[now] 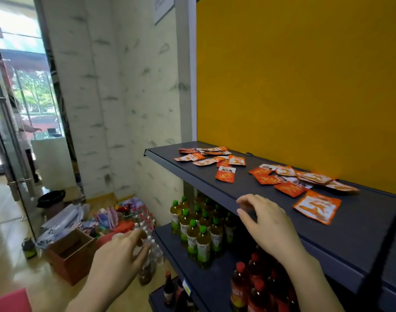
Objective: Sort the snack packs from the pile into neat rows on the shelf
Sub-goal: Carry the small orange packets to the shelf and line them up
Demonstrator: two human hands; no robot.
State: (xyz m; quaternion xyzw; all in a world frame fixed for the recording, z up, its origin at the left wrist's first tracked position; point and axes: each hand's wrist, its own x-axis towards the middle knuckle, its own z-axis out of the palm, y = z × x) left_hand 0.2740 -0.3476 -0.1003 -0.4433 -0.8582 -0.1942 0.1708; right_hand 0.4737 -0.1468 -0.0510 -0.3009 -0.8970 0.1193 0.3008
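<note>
Snack packs (pixel 265 176) lie flat, axes askew; left hand (pixel 119 255) and right hand (pixel 267 224) fingers spread.

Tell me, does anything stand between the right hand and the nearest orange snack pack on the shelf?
Nothing visible does. The right hand is at the front edge of the shelf, holding nothing, and only bare shelf surface lies between it and the nearest snack pack.
</note>
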